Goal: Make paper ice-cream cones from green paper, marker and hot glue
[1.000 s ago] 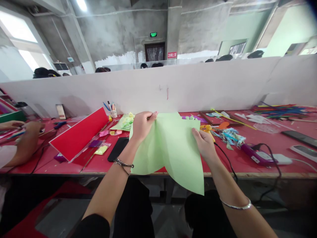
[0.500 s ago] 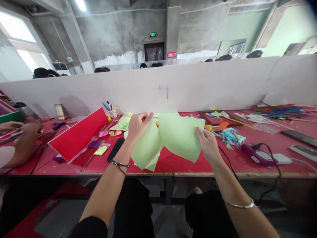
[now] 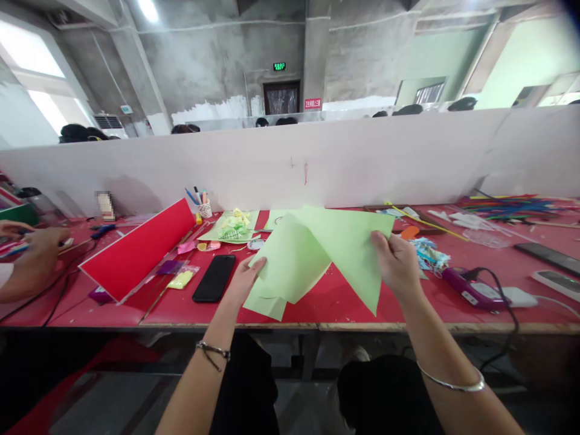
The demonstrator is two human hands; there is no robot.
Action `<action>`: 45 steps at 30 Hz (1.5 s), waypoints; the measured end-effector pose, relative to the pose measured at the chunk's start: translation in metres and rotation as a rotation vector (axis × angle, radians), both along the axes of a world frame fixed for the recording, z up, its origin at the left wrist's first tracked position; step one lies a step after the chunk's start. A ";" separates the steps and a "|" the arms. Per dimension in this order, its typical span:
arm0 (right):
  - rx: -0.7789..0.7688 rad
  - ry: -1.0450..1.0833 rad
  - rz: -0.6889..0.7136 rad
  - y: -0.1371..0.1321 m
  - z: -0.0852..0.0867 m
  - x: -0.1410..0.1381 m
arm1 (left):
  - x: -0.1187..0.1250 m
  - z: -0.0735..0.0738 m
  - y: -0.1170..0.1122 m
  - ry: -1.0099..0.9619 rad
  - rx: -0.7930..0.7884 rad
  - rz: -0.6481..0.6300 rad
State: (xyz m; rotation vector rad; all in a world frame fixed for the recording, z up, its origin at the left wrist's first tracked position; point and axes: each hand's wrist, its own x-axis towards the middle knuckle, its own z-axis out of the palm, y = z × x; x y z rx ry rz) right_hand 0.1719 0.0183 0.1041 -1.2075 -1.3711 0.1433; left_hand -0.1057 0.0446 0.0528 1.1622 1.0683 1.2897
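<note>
Light green paper [image 3: 294,254] is bent and held up over the red tabletop between my two hands. My left hand [image 3: 247,275] pinches its left edge between thumb and fingers. At the right edge, my right hand [image 3: 396,260] grips a pointed, hanging part of the green paper. Whether this is one folded sheet or two pieces I cannot tell. Beneath its lower left lies another piece of green paper [image 3: 267,307]. A black phone [image 3: 214,278] rests on the table just left of my left hand.
A red board [image 3: 140,251] leans at the left, near a pen cup [image 3: 205,207]. Green scraps [image 3: 236,223] lie at the back. A purple power strip [image 3: 473,289] with cables sits at the right. A co-worker's hand [image 3: 45,241] is at the far left. A white partition [image 3: 254,163] stands behind.
My left hand has moved down and left, and my right hand to the right. The green paper has turned, its pieces or folds now overlapping more. The phone is now more visible.
</note>
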 end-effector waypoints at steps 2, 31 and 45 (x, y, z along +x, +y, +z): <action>0.031 0.004 -0.052 0.001 0.004 -0.002 | 0.012 -0.004 0.002 -0.074 0.045 0.053; -0.002 0.198 -0.115 0.033 -0.009 0.018 | -0.023 0.048 0.012 0.536 0.529 0.846; -0.538 0.514 0.543 0.049 -0.093 -0.036 | -0.033 -0.036 0.055 0.156 0.079 0.606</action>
